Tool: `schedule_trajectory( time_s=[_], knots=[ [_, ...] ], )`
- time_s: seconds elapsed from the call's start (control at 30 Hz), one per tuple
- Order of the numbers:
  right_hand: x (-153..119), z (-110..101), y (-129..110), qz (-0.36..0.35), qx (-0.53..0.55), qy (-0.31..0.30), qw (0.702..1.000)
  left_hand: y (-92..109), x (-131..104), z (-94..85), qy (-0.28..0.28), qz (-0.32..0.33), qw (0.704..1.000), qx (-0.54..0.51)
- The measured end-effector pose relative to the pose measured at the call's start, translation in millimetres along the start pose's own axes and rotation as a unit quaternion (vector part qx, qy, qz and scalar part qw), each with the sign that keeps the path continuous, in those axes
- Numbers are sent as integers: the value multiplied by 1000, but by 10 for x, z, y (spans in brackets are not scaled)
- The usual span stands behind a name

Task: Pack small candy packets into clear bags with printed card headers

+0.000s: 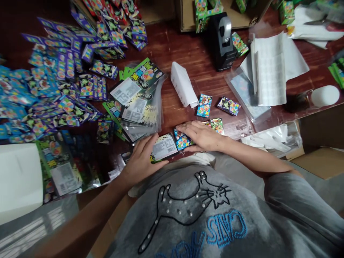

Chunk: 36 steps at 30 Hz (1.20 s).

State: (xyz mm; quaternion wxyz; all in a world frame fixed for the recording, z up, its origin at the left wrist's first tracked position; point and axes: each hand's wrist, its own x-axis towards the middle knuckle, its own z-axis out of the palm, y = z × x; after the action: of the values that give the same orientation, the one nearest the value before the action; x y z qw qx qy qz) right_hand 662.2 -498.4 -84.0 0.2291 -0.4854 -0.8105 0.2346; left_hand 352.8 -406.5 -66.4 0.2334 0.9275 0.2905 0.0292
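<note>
Straddling the left end of a labelled packet on the dark red counter, my left hand has its thumb and fingers spread well apart; from this remote view I cannot tell whether they grip it. My right hand lies over a blue box just right of the packet, fingers close together and slightly bent; how firmly they hold is hidden. A green box shows past that hand, farther right of the packet. I judge that steadying the packet lightly, with even pressure across the box, works best; squeezing hard could crease one or skew the other.
</note>
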Motion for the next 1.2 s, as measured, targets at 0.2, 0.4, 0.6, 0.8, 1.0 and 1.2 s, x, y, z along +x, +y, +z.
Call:
schedule_trajectory(
  time_s=[0.2,0.4,0.6,0.8,1.0,1.2],
  knots=[
    [-27,49,-73,14,-7,13,1000,58,-30,49,29,-28,999,7],
    [-70,55,-70,-28,-6,3,1000,79,47,42,52,-10,999,10],
    [-90,130,-136,31,-27,87,995,82,74,31,79,-43,996,17],
    [-4,125,-134,-24,0,-2,1000,79,132,38,50,38,998,24],
    [-119,-225,-42,-3,-42,-21,999,-21,85,-68,-8,41,998,56],
    [-332,-350,132,10,-61,-25,998,-68,65,-39,30,76,994,73]
  ],
)
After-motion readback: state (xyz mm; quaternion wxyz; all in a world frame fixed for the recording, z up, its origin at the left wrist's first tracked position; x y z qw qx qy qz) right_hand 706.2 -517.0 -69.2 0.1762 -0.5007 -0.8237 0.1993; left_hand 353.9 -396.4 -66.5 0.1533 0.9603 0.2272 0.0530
